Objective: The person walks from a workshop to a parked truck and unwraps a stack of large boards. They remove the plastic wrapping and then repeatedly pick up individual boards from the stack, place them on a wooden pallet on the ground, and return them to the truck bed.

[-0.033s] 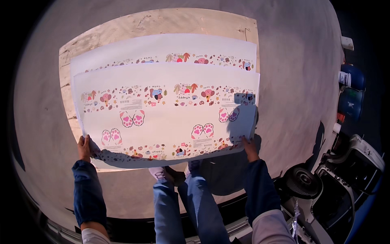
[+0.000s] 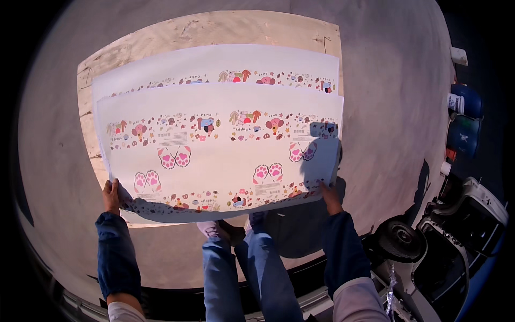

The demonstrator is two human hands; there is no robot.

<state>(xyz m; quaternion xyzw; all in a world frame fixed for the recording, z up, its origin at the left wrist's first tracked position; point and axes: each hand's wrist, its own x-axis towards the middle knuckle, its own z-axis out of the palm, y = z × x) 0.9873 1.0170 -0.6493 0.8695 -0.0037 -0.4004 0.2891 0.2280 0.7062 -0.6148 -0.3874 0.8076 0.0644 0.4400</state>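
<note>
A large white printed sheet (image 2: 225, 161) spans the space between my hands, with pink paw prints and rows of small cartoon animals on it. My left hand (image 2: 111, 196) grips its near left corner, thumb on top. At the near right corner my right hand (image 2: 331, 196) pinches the edge. Beyond lies another printed sheet (image 2: 214, 60), partly covered by the held one. Under both is a pale wooden board (image 2: 214, 27). Shadow falls along the near edge and right side of the held sheet.
Grey floor (image 2: 391, 107) surrounds the board. To the right stand blue drums (image 2: 462, 134) and, nearer, a machine or cart with a black wheel (image 2: 399, 239). My legs in blue jeans (image 2: 221, 268) are just below the sheet's near edge.
</note>
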